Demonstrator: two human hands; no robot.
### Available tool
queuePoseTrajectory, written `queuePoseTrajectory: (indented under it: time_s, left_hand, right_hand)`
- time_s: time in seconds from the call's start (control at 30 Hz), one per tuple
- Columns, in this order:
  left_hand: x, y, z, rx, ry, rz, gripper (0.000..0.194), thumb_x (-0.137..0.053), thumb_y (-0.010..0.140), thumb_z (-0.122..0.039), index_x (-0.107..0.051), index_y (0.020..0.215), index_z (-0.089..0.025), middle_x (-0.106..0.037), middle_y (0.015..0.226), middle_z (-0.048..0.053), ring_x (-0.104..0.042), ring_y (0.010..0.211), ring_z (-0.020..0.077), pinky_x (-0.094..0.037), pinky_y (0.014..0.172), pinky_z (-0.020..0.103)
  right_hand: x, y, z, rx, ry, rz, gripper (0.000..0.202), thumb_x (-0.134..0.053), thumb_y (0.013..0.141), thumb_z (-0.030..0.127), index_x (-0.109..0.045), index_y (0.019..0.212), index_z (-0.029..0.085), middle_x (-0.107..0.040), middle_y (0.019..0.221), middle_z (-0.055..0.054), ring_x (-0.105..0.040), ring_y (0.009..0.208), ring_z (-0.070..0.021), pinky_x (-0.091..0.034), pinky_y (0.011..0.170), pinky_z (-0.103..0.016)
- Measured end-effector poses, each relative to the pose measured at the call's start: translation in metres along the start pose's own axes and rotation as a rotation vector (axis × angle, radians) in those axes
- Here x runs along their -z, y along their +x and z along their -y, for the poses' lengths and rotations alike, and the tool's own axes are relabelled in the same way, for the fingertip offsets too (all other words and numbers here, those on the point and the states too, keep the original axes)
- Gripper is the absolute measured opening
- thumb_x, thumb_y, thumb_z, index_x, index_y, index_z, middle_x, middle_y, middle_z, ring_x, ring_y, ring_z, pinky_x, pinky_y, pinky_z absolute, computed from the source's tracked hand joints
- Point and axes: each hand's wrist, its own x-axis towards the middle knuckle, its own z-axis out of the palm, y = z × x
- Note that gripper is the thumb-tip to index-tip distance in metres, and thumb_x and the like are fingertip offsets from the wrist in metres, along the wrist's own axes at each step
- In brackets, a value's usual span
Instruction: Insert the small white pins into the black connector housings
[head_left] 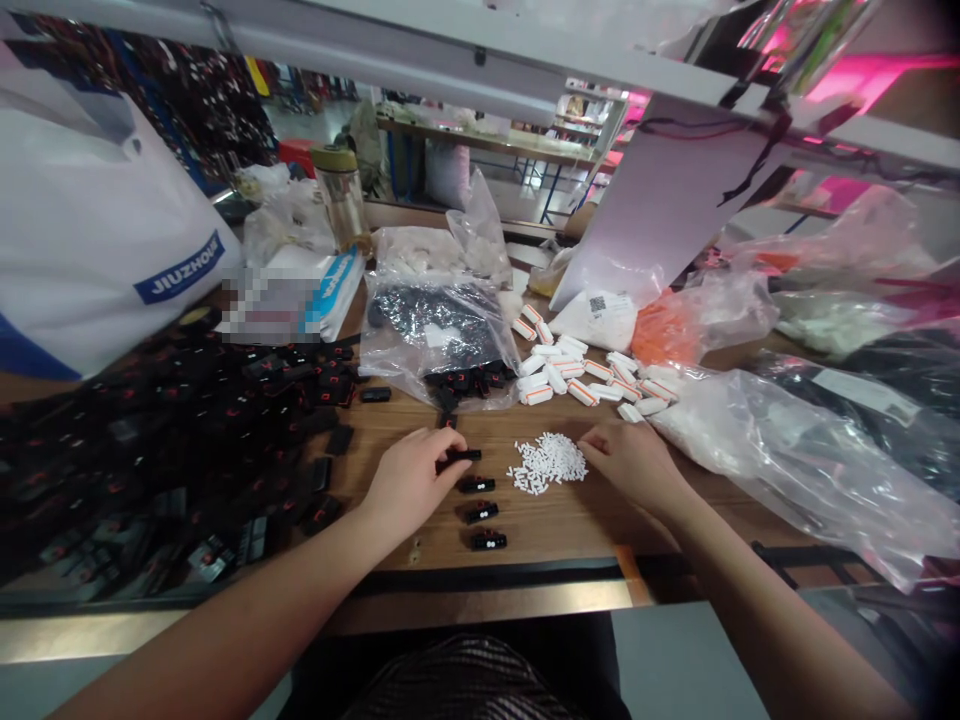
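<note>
My left hand (pixel 420 470) pinches a small black part (pixel 466 455) at the top of a short column. Below it lie three like it: an upper black piece (pixel 478 486), a middle black piece (pixel 482 513) and a lower black piece (pixel 489 541), each with white dots on its front. To their right is a pile of tiny white pins (pixel 551 462). At the right edge of that pile is my right hand (pixel 626 460), thumb and fingertips together; whether a pin is between them is too small to tell.
A large heap of black parts (pixel 172 430) covers the left side. Behind the hands are a clear bag of black parts (pixel 442 330) and white-and-orange pieces (pixel 570 370). Plastic bags (pixel 810 450) fill the right. A bottle (pixel 341 200) stands at the back left.
</note>
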Motion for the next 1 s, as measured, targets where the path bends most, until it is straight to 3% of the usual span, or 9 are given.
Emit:
queuePoseTrajectory:
  time_s: [0.13, 0.2, 0.3, 0.37, 0.47, 0.53, 0.73, 1.0]
  left_hand:
    - [0.001, 0.000, -0.003, -0.015, 0.001, -0.003, 0.009, -0.069, 0.086, -0.021, -0.067, 0.095, -0.023, -0.065, 0.080, -0.001, -0.060, 0.073, 0.0165, -0.044, 0.068, 0.028]
    - [0.001, 0.000, -0.004, -0.016, -0.002, 0.000, 0.010, -0.069, 0.086, -0.020, -0.067, 0.095, -0.022, -0.065, 0.080, -0.001, -0.060, 0.072, 0.0163, -0.044, 0.067, 0.028]
    - [0.001, 0.001, -0.005, -0.013, -0.010, 0.001, 0.010, -0.071, 0.085, -0.019, -0.068, 0.094, -0.022, -0.066, 0.080, -0.001, -0.060, 0.072, 0.0164, -0.044, 0.066, 0.028]
    - [0.002, 0.001, -0.005, -0.020, -0.009, 0.001, 0.011, -0.071, 0.085, -0.019, -0.069, 0.095, -0.023, -0.066, 0.080, -0.001, -0.060, 0.074, 0.0170, -0.044, 0.067, 0.028]
    - [0.002, 0.000, -0.005, -0.050, -0.007, -0.003, 0.013, -0.071, 0.085, -0.019, -0.069, 0.097, -0.024, -0.067, 0.083, -0.001, -0.061, 0.077, 0.0177, -0.045, 0.069, 0.028]
    - [0.002, 0.000, -0.005, -0.062, -0.006, -0.008, 0.013, -0.071, 0.086, -0.019, -0.069, 0.098, -0.024, -0.068, 0.085, -0.001, -0.061, 0.078, 0.0176, -0.046, 0.070, 0.028]
    - [0.003, 0.002, -0.007, -0.046, 0.009, 0.010, 0.012, -0.072, 0.085, -0.020, -0.069, 0.096, -0.023, -0.068, 0.085, -0.001, -0.062, 0.074, 0.0175, -0.046, 0.068, 0.029]
    - [0.004, 0.002, -0.009, -0.048, 0.013, 0.022, 0.009, -0.070, 0.086, -0.021, -0.069, 0.095, -0.023, -0.069, 0.087, 0.000, -0.062, 0.077, 0.0185, -0.049, 0.071, 0.031]
  right_hand:
    - [-0.006, 0.007, -0.006, -0.018, 0.192, -0.030, 0.018, -0.058, 0.083, 0.028, -0.073, 0.074, 0.020, -0.073, 0.071, -0.002, -0.064, 0.066, -0.0182, -0.042, 0.063, -0.029]
    - [-0.006, 0.011, 0.003, 0.015, 0.328, -0.085, 0.018, -0.059, 0.085, 0.029, -0.071, 0.077, 0.020, -0.071, 0.072, -0.002, -0.063, 0.066, -0.0176, -0.043, 0.062, -0.029]
    - [-0.003, 0.013, 0.036, 0.175, 0.565, -0.115, 0.017, -0.059, 0.089, 0.031, -0.069, 0.081, 0.020, -0.070, 0.079, -0.003, -0.063, 0.072, -0.0174, -0.047, 0.067, -0.030]
    - [-0.003, 0.014, 0.064, 0.344, 0.636, -0.083, 0.014, -0.061, 0.090, 0.028, -0.067, 0.080, 0.021, -0.069, 0.087, -0.004, -0.063, 0.084, -0.0187, -0.048, 0.080, -0.033]
    - [-0.008, 0.015, 0.096, 0.477, 0.635, -0.065, 0.009, -0.062, 0.090, 0.020, -0.066, 0.082, 0.021, -0.066, 0.091, -0.004, -0.060, 0.090, -0.0191, -0.047, 0.086, -0.037]
    - [-0.014, 0.018, 0.104, 0.506, 0.580, -0.068, 0.007, -0.063, 0.089, 0.018, -0.065, 0.084, 0.021, -0.064, 0.091, -0.004, -0.059, 0.091, -0.0197, -0.046, 0.086, -0.038]
    - [-0.025, 0.022, 0.102, 0.524, 0.472, -0.081, 0.006, -0.064, 0.089, 0.015, -0.063, 0.086, 0.020, -0.063, 0.092, -0.003, -0.056, 0.091, -0.0206, -0.043, 0.084, -0.039]
    - [-0.024, 0.021, 0.106, 0.559, 0.374, -0.114, 0.007, -0.060, 0.091, 0.014, -0.061, 0.085, 0.019, -0.062, 0.090, -0.005, -0.054, 0.090, -0.0228, -0.043, 0.084, -0.040]
